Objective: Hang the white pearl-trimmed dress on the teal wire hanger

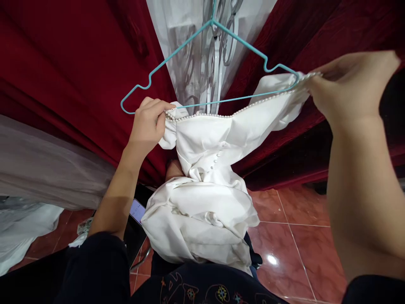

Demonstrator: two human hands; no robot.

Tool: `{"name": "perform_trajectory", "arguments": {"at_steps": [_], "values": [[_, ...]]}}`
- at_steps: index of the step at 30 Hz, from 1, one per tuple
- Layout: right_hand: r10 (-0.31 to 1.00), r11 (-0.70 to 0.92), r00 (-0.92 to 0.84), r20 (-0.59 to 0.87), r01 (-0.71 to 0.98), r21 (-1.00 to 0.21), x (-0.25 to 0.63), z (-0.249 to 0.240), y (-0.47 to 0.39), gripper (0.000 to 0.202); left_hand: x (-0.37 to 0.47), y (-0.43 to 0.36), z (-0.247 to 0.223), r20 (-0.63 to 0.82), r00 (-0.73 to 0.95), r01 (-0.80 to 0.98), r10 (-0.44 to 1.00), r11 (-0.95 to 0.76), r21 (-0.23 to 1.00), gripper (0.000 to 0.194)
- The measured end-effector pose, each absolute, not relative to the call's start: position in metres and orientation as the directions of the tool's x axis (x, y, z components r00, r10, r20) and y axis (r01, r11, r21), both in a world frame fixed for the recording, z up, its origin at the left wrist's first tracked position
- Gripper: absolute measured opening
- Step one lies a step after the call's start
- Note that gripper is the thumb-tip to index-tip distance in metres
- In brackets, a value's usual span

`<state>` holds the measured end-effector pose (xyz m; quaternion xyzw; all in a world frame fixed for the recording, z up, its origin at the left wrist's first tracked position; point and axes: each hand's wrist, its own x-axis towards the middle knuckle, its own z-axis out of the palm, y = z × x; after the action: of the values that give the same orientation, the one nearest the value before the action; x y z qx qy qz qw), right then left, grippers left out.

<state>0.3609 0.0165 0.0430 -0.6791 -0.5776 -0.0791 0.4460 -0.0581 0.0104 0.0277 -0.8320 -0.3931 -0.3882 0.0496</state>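
Observation:
A white dress [205, 139] with a pearl-beaded neckline and small buttons spreads between my hands, its skirt bunched over my lap. My left hand [150, 120] pinches the left end of the beaded edge beside a short puffed sleeve, close to the hanger's lower bar. My right hand [344, 84] grips the other end of the beaded edge, raised at the right. A light-blue hanger [186, 42] hangs over the neckline; its right end passes by the dress's right sleeve, while its left corner sticks out past my left hand, bare of cloth.
Dark red curtains [79, 55] hang on both sides, with white ornate metalwork [215, 63] between them. A lit phone [137, 210] lies on a dark surface by my left forearm. White fabric [31, 228] rests at the lower left. Red floor tiles [284, 245] show at right.

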Motion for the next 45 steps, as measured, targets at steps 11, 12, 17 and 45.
{"name": "perform_trajectory", "arguments": {"at_steps": [11,12,17,45], "values": [[0.478,0.675,-0.341,0.809,0.732,-0.090,0.298,0.021,-0.007,0.015,-0.042,0.020,0.017,0.646,0.439,0.637,0.625,-0.723,0.267,0.037],[0.492,0.664,-0.335,0.803,0.741,-0.098,0.293,0.021,-0.002,0.013,-0.045,0.020,0.016,0.641,0.449,0.626,0.623,-0.731,0.272,0.036],[0.587,0.605,-0.217,0.780,0.757,-0.245,0.283,0.004,0.009,0.016,-0.055,0.004,0.012,0.669,0.446,0.573,0.594,-0.764,0.296,0.033],[0.563,0.588,-0.218,0.797,0.783,-0.202,0.288,0.004,-0.018,0.031,-0.066,0.081,0.073,0.777,0.092,0.509,0.623,-0.700,0.501,0.025]]}}
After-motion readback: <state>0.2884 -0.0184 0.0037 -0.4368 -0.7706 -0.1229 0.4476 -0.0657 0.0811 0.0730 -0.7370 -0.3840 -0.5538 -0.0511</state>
